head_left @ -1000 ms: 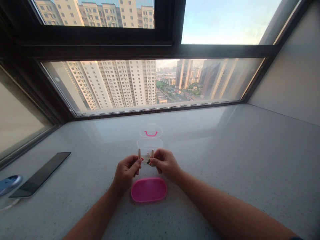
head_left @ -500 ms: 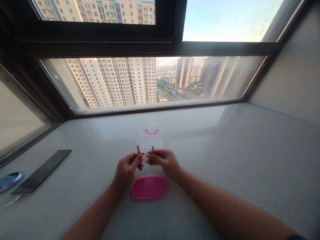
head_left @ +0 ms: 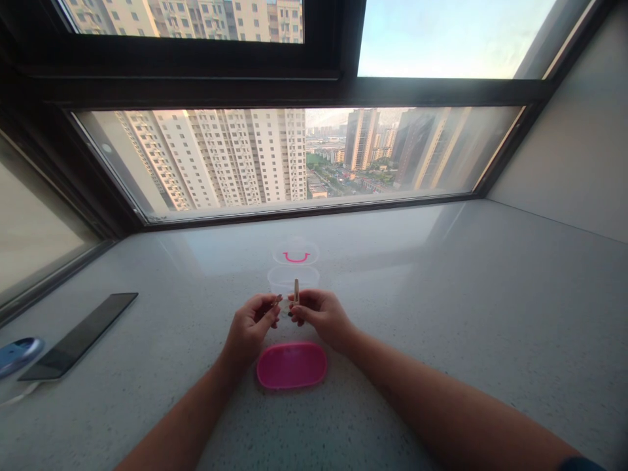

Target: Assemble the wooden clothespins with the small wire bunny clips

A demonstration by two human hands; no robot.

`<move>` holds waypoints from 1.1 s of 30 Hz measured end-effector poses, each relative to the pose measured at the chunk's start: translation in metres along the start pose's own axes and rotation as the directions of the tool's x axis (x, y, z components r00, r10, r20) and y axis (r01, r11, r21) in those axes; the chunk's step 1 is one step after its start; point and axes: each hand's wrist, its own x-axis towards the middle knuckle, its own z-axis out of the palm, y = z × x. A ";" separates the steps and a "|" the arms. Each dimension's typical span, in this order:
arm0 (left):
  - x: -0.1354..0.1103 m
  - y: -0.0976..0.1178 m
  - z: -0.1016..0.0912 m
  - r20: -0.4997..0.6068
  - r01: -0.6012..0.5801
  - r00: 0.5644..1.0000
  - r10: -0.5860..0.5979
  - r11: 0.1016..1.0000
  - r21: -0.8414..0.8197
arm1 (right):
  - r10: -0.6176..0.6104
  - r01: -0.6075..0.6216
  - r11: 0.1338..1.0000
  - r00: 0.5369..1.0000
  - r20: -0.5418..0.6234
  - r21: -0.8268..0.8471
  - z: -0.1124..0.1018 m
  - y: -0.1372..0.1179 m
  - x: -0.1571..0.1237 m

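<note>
My left hand [head_left: 254, 322] is closed, thumb and fingers pinching a small brownish piece [head_left: 277, 300] that tilts to the right; most of it is hidden. Close beside it, my right hand [head_left: 318, 313] pinches a slim gold-brown hair clip [head_left: 296, 289], which points upward. The two hands are a little apart, above the countertop. Just below them lies a pink oval tray-like lid [head_left: 292, 366]. Behind the hands sits a clear plastic container [head_left: 279, 275], its lower part covered by the fingers.
Beyond the clear container is a clear lid with a pink handle [head_left: 296, 258]. At the left lie a dark phone or tablet [head_left: 81, 340] with a white cable and a round bluish object [head_left: 19, 356]. A window frame [head_left: 294, 212] borders the speckled countertop at the back.
The piece in my left hand has turned from upright to tilted right and shows less. The clip in my right hand stands straighter and shows more. Both hands stay nearly in place.
</note>
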 end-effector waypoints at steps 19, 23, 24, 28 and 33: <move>-0.003 0.007 0.002 0.029 0.056 0.998 -0.056 0.998 -0.004 | 0.087 -0.075 0.991 0.991 0.106 -0.114 -0.001 -0.003 -0.006; -0.004 0.008 0.002 0.065 0.056 0.996 -0.057 0.998 0.011 | 0.073 -0.058 0.991 0.989 0.126 -0.118 -0.001 -0.004 -0.008; -0.004 0.009 0.002 0.073 0.054 0.996 -0.055 0.998 0.018 | 0.072 -0.056 0.991 0.990 0.125 -0.124 -0.001 -0.004 -0.008; -0.004 0.010 0.002 0.089 0.049 0.995 -0.054 0.997 0.054 | 0.077 -0.058 0.988 0.989 0.127 -0.146 -0.001 -0.002 -0.008; -0.005 0.014 0.003 0.060 0.038 0.997 -0.043 0.996 0.078 | 0.065 -0.050 0.994 0.985 0.158 -0.098 -0.001 0.000 -0.007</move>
